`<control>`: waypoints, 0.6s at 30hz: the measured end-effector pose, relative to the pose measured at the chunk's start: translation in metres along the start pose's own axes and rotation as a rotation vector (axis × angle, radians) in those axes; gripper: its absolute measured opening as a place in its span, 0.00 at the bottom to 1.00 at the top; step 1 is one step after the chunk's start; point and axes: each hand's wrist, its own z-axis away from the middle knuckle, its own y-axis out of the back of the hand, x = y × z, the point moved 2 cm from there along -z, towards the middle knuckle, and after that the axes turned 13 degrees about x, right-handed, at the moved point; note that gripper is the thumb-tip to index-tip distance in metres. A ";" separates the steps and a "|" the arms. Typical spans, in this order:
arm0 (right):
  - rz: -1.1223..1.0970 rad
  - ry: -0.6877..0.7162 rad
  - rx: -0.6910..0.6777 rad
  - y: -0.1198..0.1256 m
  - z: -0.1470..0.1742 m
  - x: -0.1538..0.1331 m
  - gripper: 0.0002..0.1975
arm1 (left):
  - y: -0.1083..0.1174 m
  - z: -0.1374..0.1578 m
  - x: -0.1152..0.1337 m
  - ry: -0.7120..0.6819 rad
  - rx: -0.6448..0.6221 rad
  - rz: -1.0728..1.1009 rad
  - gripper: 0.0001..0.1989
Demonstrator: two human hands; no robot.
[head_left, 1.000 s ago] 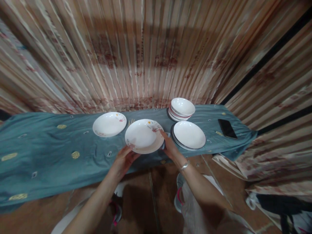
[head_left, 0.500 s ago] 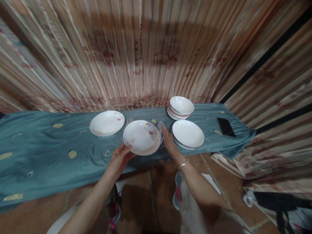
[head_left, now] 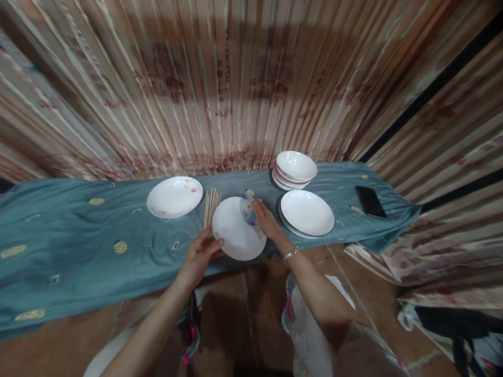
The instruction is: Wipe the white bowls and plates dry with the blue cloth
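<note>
A white plate (head_left: 238, 233) with a floral edge is held above the front of the table. My left hand (head_left: 201, 254) grips its lower left rim, thumb on top. My right hand (head_left: 267, 222) lies over its upper right part, pressing a pale, greyish cloth (head_left: 251, 213) to the surface; the cloth is mostly hidden by the fingers. Left of the held plate lie several wooden chopsticks (head_left: 212, 201). Another flowered plate (head_left: 175, 197) rests further left. Close by my right hand stands a stack of white plates (head_left: 307, 213).
Behind the plate stack is a stack of bowls (head_left: 295, 167). A black phone (head_left: 370, 201) lies at the right end. The blue patterned cloth (head_left: 86, 230) covers the long table, with a pleated curtain (head_left: 236, 94) close behind it.
The held plate has shifted slightly right and downward, uncovering more of the chopsticks. My right hand has moved from beside the rim onto the plate's face with the cloth.
</note>
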 end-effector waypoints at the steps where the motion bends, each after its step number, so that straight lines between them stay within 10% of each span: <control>1: 0.014 0.020 -0.017 -0.001 0.000 0.000 0.30 | 0.000 0.001 -0.001 0.007 -0.011 -0.016 0.37; 18: 0.095 0.354 -0.347 -0.021 0.036 -0.042 0.26 | -0.015 -0.004 -0.012 0.047 -0.074 -0.066 0.20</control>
